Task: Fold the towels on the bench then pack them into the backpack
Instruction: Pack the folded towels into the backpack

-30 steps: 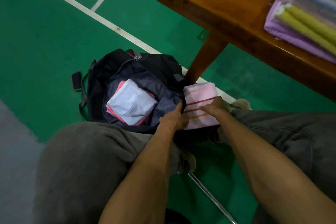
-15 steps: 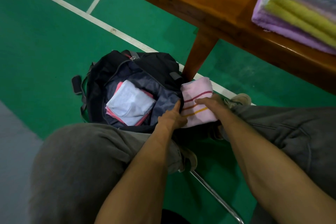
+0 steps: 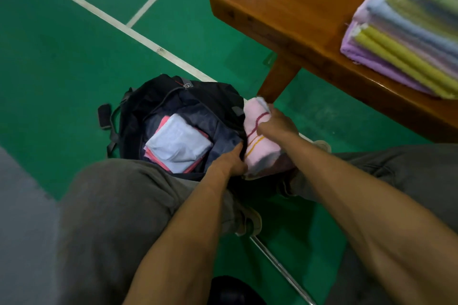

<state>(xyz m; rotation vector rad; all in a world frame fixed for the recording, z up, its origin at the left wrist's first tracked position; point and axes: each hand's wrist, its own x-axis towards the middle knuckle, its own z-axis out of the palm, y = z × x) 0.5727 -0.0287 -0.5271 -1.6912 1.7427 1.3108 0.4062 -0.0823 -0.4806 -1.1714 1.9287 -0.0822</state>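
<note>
My right hand [image 3: 275, 123] holds a folded pink towel with dark red and yellow stripes [image 3: 257, 146], fingers curled over its upper end; the fingertips themselves are hidden behind the cloth. The towel sits just to the right of the open black fabric backpack [image 3: 188, 106] on the green floor, pressed against the bag's right rim. Its long axis runs from near my knees away toward the leg of the brown wooden bench [image 3: 297, 20]. The bag's opening lies to the left of this towel, so I judge the coming move to be a short carry leftward and down into the main compartment.

My left hand [image 3: 229, 162] grips the near right edge of the backpack's opening, thumb up along the rim, apparently holding the mouth open. It is the hand nearer the opening; the right hand is the one carrying the load.

The towel looks soft and thick, folded into a compact oblong, slightly bulged where I squeeze it.

Inside the backpack already lies a folded pale blue towel [image 3: 178, 142] on top of a pink one. On the bench, at the far right, rests a stack of folded purple, yellow and blue towels [image 3: 406, 37].
</note>
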